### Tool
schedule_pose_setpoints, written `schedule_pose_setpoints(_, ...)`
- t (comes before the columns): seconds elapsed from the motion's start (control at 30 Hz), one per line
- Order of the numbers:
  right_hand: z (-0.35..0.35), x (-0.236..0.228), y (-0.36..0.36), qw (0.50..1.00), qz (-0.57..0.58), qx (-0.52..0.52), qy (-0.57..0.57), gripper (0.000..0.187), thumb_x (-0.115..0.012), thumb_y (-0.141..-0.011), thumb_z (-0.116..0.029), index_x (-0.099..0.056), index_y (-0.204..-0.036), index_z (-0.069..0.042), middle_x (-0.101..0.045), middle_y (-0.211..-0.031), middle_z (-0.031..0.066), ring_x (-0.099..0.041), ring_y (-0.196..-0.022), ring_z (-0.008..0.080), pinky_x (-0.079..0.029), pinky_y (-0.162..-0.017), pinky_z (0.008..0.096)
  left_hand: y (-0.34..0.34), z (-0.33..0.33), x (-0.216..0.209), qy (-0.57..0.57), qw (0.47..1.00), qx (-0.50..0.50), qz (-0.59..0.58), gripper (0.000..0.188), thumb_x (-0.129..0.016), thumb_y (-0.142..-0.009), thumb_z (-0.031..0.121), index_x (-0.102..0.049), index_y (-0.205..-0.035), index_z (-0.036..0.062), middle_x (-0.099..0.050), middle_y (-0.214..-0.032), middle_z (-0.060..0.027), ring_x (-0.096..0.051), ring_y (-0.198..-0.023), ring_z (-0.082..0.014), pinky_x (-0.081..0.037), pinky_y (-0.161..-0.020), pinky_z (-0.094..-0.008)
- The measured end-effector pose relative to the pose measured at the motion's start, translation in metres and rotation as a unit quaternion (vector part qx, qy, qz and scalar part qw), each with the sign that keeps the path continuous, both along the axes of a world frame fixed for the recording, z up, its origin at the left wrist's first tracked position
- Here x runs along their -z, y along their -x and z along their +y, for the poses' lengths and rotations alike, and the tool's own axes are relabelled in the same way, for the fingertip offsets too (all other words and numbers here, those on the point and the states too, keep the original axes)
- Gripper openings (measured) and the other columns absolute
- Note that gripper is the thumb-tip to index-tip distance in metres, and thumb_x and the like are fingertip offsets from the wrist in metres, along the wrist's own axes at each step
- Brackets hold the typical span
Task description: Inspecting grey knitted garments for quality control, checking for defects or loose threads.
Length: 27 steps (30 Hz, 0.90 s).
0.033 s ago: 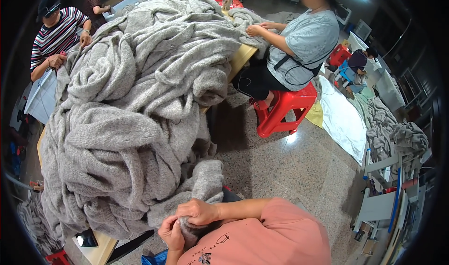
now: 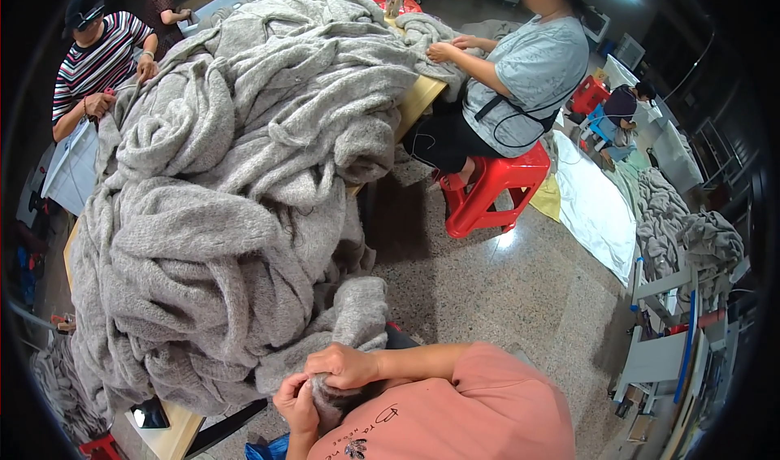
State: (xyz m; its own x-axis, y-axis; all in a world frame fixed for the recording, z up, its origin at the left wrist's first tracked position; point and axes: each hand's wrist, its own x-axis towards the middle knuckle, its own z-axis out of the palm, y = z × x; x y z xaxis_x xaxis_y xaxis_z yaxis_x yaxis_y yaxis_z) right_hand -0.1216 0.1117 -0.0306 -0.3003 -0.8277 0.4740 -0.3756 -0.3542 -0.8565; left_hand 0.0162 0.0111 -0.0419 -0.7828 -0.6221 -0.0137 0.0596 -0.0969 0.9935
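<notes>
Bunched just in front of the pink shirt (image 2: 479, 407): grey knit cloth (image 2: 329, 410), soft and limp, probably light at this end, hardly slippery, apt to stretch or snag; best taken by a gathered fold. In the left hand (image 2: 297, 405), a fingertip pinch; in the right hand (image 2: 345, 366), a curled hold on the same bunch. Next to both, a tangled pile (image 2: 195, 224) across the wooden table (image 2: 422, 96), likely heavy and an obstacle to free pulling, any join hidden. Farther out, a dark flat device (image 2: 150, 413) at the near corner; a co-worker (image 2: 540, 62) on a red stool (image 2: 493, 190).
</notes>
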Motion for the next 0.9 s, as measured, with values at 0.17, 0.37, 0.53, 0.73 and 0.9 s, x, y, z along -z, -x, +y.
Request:
schedule_pose_setpoints(0.17,0.001,0.006,0.004,0.992,-0.042,-0.091,-0.070,0.016,-0.049,-0.056,0.003,-0.050,-0.072,0.001,-0.054,-0.071,0.0144,-0.054,-0.066,0.0333,-0.042,-0.057,0.0371,-0.002,-0.009,0.006,-0.063,0.996,0.057,-0.001,0.010,-0.059,-0.070,-0.008,-0.060,-0.078,-0.0025,-0.061,-0.078,-0.0063,-0.054,-0.070,-0.0105,-0.042,-0.067,-0.0222)
schedule_pose_setpoints(0.37,0.006,0.011,-0.014,0.989,0.135,0.061,0.015,0.017,-0.056,-0.060,-0.005,-0.047,-0.075,-0.004,-0.048,-0.066,0.0095,-0.051,-0.058,0.0281,-0.042,-0.048,0.0376,0.005,-0.002,0.007,-0.091,0.994,0.005,-0.064,0.003,-0.057,-0.073,-0.005,-0.057,-0.073,-0.0013,-0.057,-0.069,-0.0028,-0.050,-0.064,-0.0093,-0.041,-0.061,-0.0227)
schedule_pose_setpoints(0.53,0.006,0.011,-0.016,0.972,0.223,0.065,0.028,0.012,-0.057,-0.068,-0.013,-0.047,-0.070,-0.006,-0.047,-0.066,0.0083,-0.051,-0.057,0.0256,-0.042,-0.047,0.0360,0.004,-0.001,0.001,-0.049,0.987,-0.037,-0.150,0.005,-0.058,-0.076,0.003,-0.055,-0.072,0.0012,-0.054,-0.069,0.0005,-0.047,-0.066,-0.0073,-0.040,-0.061,-0.0223)
schedule_pose_setpoints(0.73,0.037,0.023,0.012,0.941,-0.040,-0.260,-0.214,0.023,-0.062,-0.069,-0.014,-0.059,-0.088,-0.003,-0.059,-0.084,0.0105,-0.057,-0.070,0.0264,-0.046,-0.063,0.0340,-0.058,-0.013,0.005,0.225,0.946,0.113,-0.206,0.008,-0.065,-0.069,0.004,-0.057,-0.069,0.0013,-0.054,-0.055,-0.0062,-0.049,-0.046,-0.0097,-0.038,-0.043,-0.0231)
schedule_pose_setpoints(0.9,0.027,0.035,0.036,0.930,0.155,0.268,-0.200,0.025,-0.066,-0.065,-0.008,-0.058,-0.088,-0.001,-0.059,-0.085,0.0094,-0.056,-0.073,0.0256,-0.045,-0.066,0.0342,-0.077,-0.004,0.011,0.261,0.914,0.166,-0.263,0.011,-0.065,-0.068,0.005,-0.057,-0.074,0.0013,-0.058,-0.069,-0.0117,-0.057,-0.061,-0.0257,-0.045,-0.052,-0.0310)
